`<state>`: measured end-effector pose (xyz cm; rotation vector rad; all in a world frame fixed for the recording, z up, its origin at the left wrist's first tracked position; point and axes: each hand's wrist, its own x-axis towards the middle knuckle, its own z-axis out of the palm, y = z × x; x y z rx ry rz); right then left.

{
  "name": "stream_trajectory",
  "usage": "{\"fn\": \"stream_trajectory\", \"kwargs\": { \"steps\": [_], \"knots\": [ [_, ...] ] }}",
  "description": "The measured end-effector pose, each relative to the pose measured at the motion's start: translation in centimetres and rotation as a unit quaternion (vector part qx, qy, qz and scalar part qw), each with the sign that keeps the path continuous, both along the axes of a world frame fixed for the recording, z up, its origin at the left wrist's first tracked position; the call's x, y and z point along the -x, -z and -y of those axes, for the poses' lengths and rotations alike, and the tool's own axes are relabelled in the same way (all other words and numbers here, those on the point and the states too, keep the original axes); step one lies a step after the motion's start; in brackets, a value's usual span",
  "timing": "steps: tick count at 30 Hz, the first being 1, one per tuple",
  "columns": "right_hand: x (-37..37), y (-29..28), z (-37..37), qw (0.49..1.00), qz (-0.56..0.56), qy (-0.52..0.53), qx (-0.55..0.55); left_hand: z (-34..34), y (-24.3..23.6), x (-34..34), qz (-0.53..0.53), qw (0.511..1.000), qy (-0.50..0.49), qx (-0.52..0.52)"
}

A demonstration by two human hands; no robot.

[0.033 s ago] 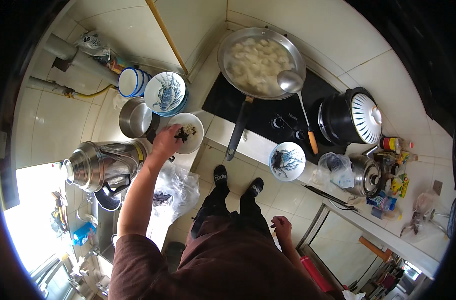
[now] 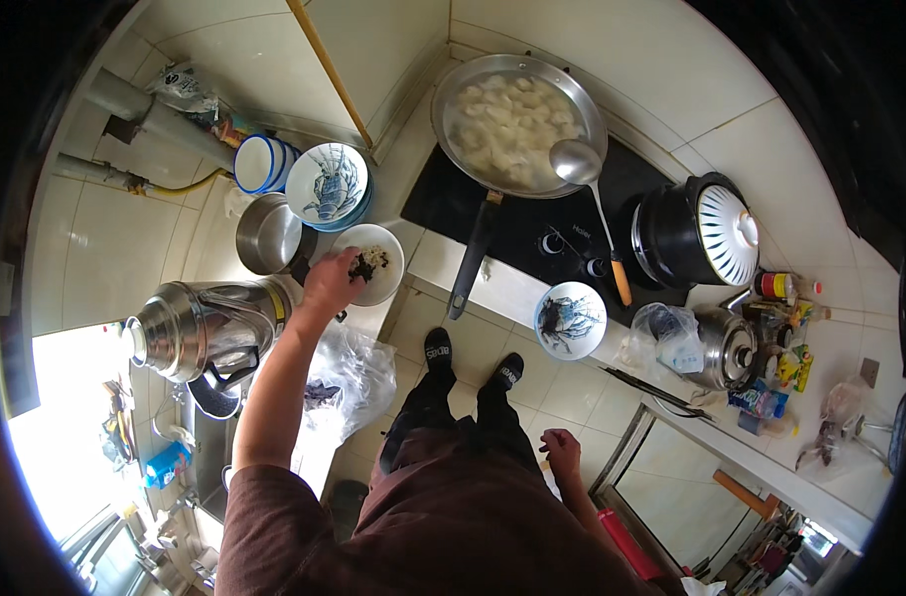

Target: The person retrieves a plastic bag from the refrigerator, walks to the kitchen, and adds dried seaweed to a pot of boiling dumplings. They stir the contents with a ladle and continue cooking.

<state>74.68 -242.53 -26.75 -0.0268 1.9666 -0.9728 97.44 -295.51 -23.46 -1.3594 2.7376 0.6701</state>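
Note:
My left hand reaches into a white bowl on the counter at the left. Its fingers are pinched together at a small heap of dark shreds and pale bits; what lies between the fingertips is hidden. Down by my right side, my right hand hangs with its fingers loosely curled and nothing visible in them. A second bowl, patterned blue, stands at the stove's front edge with a dark clump inside. Pale dumplings sit in liquid in a wide pan on the stove.
A ladle rests across the pan rim. Beside it stands a black pot with a striped lid. Stacked bowls, a small saucepan, a steel thermos and a clear plastic bag crowd the left counter.

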Motion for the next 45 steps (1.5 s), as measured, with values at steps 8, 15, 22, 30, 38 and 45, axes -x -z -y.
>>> {"fn": "stream_trajectory", "kwargs": {
  "steps": [8,15,22,30,38,45],
  "knots": [
    [0.7,0.2,0.1,1.000,0.001,-0.009,-0.010,-0.3,-2.0,0.3,-0.099,0.992,-0.045,-0.065],
    [0.7,0.8,-0.4,1.000,-0.001,-0.007,-0.003,-1.0,-2.0,-1.1,-0.279,0.934,-0.096,-0.200],
    [0.9,0.8,0.6,1.000,-0.001,-0.017,0.019,-1.3,0.1,-2.0,-0.407,0.864,-0.074,-0.287],
    [0.6,0.9,1.8,0.998,-0.004,-0.057,0.013,-1.6,-1.1,-2.2,-0.525,0.738,-0.113,-0.409],
    [-0.3,0.9,2.5,0.995,-0.018,-0.097,0.009,-2.3,-1.4,-2.6,-0.563,0.695,-0.118,-0.431],
    [-0.6,0.8,1.9,0.996,-0.009,-0.084,0.014,-2.6,1.1,-2.1,-0.500,0.793,-0.098,-0.334]
  ]
}}
